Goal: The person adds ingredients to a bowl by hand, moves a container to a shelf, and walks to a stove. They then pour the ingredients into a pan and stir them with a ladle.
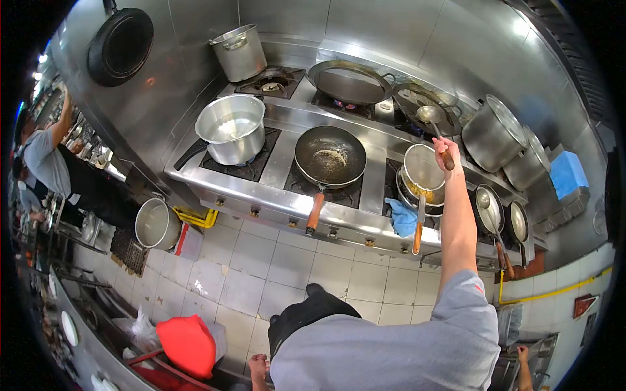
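1. Ladle (429, 115) is held in right hand (445, 148); fingers are wrapped tight round the handle, wooden grip (448, 161) poking out on the near side
2. Ladle bowl is held above the far right pan (411, 104); whether pan is touched cannot be told
3. Left hand (259, 367) is seen low at the near edge, well apart from stove (278, 156); fingers look curled, whether anything is held cannot be told
4. Nearer than the ladle, a pot (424, 166) is set on the right side, blue cloth (402, 217) just left of it
5. Handling, as judged: stiff, not fragile, light when empty, bowl-heavy if filled; metal likely hot, perhaps slippery with grease
6. Best gripped by the wood, bowl kept level
7. Ladle contents not made out; part of the handle is covered by the fist; left forearm is cut off by the frame; another hand (523, 354) at near right, owner unclear
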The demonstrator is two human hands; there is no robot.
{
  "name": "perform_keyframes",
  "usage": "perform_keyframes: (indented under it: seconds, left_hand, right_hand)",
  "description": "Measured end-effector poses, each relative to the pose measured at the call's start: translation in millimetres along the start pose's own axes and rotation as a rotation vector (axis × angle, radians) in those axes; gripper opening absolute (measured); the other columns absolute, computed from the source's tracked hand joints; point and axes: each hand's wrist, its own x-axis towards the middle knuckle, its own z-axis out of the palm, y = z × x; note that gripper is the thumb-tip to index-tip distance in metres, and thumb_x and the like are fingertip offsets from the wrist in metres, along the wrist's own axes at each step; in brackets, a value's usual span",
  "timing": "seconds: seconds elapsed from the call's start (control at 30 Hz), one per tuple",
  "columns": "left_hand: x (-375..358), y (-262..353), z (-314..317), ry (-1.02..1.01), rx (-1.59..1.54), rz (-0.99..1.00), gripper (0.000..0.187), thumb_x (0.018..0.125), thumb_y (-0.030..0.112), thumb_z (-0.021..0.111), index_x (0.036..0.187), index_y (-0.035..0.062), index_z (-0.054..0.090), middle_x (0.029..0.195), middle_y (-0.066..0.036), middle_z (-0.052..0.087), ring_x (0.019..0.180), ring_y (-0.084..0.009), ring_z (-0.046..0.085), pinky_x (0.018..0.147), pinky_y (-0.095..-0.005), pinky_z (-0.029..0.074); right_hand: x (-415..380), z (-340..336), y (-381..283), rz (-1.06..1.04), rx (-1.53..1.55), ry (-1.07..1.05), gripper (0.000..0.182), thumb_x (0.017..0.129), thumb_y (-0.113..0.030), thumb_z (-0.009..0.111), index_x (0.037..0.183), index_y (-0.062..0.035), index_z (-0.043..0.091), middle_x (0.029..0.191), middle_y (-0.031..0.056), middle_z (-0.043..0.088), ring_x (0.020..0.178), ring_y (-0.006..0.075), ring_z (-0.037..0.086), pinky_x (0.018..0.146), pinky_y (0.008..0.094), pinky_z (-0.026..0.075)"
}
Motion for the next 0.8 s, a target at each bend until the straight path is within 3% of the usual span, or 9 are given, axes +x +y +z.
perform_keyframes:
  seconds: [0.23, 0.33, 0.43, 0.6, 0.63, 0.8]
  left_hand:
    - [16, -9, -9, -0.032, -0.017, 0.049, 0.021, 0.082, 0.015, 0.057, 0.099, 0.0049, 0.054, 0.080, -0.003, 0.058, 0.063, -0.0146, 0.057, 0.042, -0.0277, 0.046]
    - [14, -6, -11, -0.001, 0.007, 0.035, 0.023, 0.082, 0.015, 0.058, 0.100, 0.0039, 0.054, 0.079, -0.004, 0.058, 0.064, -0.0146, 0.058, 0.042, -0.0276, 0.047]
    - [11, -5, -14, -0.003, -0.020, 0.021, 0.023, 0.081, 0.016, 0.058, 0.100, 0.0026, 0.055, 0.080, -0.005, 0.058, 0.064, -0.0150, 0.058, 0.043, -0.0273, 0.047]
    - [6, -10, -14, 0.001, 0.008, 0.076, 0.019, 0.080, 0.015, 0.059, 0.095, 0.0025, 0.057, 0.079, -0.004, 0.058, 0.061, -0.0140, 0.058, 0.042, -0.0258, 0.046]
    - [4, -10, -15, 0.012, 0.003, 0.067, 0.019, 0.080, 0.015, 0.059, 0.095, 0.0025, 0.057, 0.079, -0.004, 0.058, 0.061, -0.0140, 0.058, 0.042, -0.0258, 0.046]
    - [0, -6, -13, 0.008, -0.018, 0.045, 0.015, 0.082, 0.015, 0.055, 0.092, 0.0052, 0.058, 0.074, -0.002, 0.058, 0.059, -0.0119, 0.055, 0.042, -0.0242, 0.042]
  right_hand:
    - [-9, -5, -10, -0.076, -0.054, -0.007, 0.025, 0.093, -0.013, 0.045, 0.106, 0.0073, 0.039, 0.061, 0.0022, 0.043, 0.045, 0.0094, 0.042, 0.040, 0.0208, 0.040]
    - [-21, -4, -9, -0.045, 0.018, -0.109, 0.022, 0.093, -0.013, 0.046, 0.101, 0.0072, 0.042, 0.060, 0.0040, 0.043, 0.047, 0.0111, 0.043, 0.041, 0.0223, 0.040]
    - [-39, 0, 2, 0.017, 0.062, -0.211, 0.028, 0.095, -0.015, 0.041, 0.106, 0.0103, 0.045, 0.063, 0.0027, 0.044, 0.048, 0.0105, 0.042, 0.044, 0.0224, 0.040]
    - [-94, 13, 67, 0.093, 0.158, -0.323, 0.037, 0.097, -0.018, 0.035, 0.119, 0.0126, 0.038, 0.063, 0.0003, 0.036, 0.048, 0.0082, 0.035, 0.042, 0.0217, 0.028]
    - [-96, -2, 78, 0.077, 0.161, -0.377, 0.040, 0.097, -0.017, 0.037, 0.125, 0.0106, 0.033, 0.069, 0.0050, 0.044, 0.046, 0.0081, 0.037, 0.039, 0.0210, 0.033]
    - [-136, 2, 167, 0.253, 0.234, -0.294, 0.040, 0.096, -0.015, 0.037, 0.127, 0.0095, 0.031, 0.074, 0.0053, 0.043, 0.048, 0.0069, 0.039, 0.036, 0.0200, 0.031]
